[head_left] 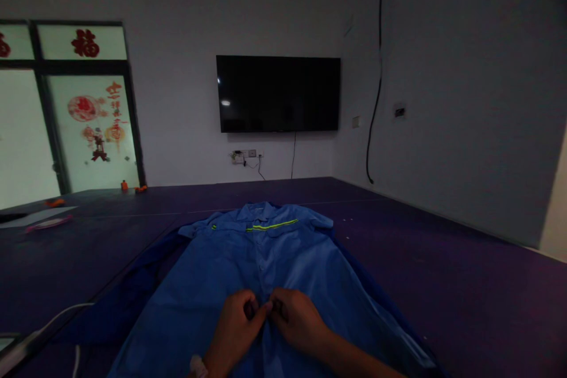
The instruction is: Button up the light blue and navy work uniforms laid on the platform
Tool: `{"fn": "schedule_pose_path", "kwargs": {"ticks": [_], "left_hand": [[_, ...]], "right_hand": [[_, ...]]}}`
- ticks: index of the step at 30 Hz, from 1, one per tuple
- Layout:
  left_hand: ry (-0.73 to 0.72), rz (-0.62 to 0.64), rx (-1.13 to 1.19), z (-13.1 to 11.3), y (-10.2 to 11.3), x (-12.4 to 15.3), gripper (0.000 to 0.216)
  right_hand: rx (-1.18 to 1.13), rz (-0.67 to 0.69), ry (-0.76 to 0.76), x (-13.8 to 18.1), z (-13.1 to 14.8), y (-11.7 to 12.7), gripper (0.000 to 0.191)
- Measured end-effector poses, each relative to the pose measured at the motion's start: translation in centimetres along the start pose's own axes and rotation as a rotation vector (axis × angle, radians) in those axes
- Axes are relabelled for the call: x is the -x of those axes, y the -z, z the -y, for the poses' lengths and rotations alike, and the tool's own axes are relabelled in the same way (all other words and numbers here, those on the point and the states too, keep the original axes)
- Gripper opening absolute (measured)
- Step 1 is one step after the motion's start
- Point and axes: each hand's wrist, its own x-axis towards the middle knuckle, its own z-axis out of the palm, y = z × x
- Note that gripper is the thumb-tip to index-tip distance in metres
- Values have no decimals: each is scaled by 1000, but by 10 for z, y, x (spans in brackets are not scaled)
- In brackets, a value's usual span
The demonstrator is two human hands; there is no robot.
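A blue short-sleeved shirt (199, 266) with a yellow-green stripe across the chest lies spread on the purple surface, its collar pointing away from me. At the lower part of its front opening, my left hand (237, 322) and my right hand (296, 316) meet, fingers pinched on the placket. Their fingertips nearly touch each other. Whatever small part they grip, perhaps cloth or a button, is hidden by the fingers. Darker blue cloth (133, 283) shows from beneath the shirt on both sides.
A white cable (66, 311) and a white power strip (20, 354) lie at the lower left. Farther back are a pink ring-shaped item (48, 223) and small orange objects (124, 185). A television (279, 94) hangs on the far wall; a black cable (380, 88) hangs at right.
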Motion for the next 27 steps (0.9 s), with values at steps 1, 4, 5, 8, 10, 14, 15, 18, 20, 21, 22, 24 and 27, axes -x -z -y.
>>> {"fn": "schedule_pose_path", "kwargs": {"ticks": [1, 4, 5, 8, 10, 14, 15, 18, 20, 21, 22, 24, 27], "left_hand": [[1, 5, -17, 0, 0, 0, 35], [9, 43, -87, 1, -1, 1, 40], [14, 57, -115, 1, -1, 1, 42], [22, 103, -182, 0, 1, 4, 44], [12, 135, -204, -1, 2, 5, 45], [8, 188, -251, -2, 4, 6, 43], [12, 196, -269, -2, 4, 6, 42], [5, 199, -313, -3, 4, 6, 39], [-9, 200, -328, -3, 4, 6, 38], [-14, 202, -334, -3, 4, 6, 38], [-15, 203, -338, -3, 4, 5, 38], [-18, 206, -346, -2, 4, 5, 38], [-18, 203, -358, -1, 3, 4, 36]], "right_hand": [[5, 3, -4, 0, 0, 0, 14], [23, 20, -13, -1, 1, 2, 16], [33, 24, -10, -1, 1, 2, 16], [62, 24, 3, -1, 3, 3, 16], [77, 18, 5, -1, 4, 4, 16], [101, 30, 0, -1, 6, 4, 14], [96, 36, 2, -1, 6, 4, 13], [79, 50, 5, -1, 6, 3, 14], [85, 49, 3, -1, 6, 3, 15], [87, 47, 3, -2, 6, 3, 15], [86, 46, 4, -2, 5, 2, 15], [79, 46, 5, -2, 5, 2, 16], [78, 53, 5, -2, 5, 3, 16]]}}
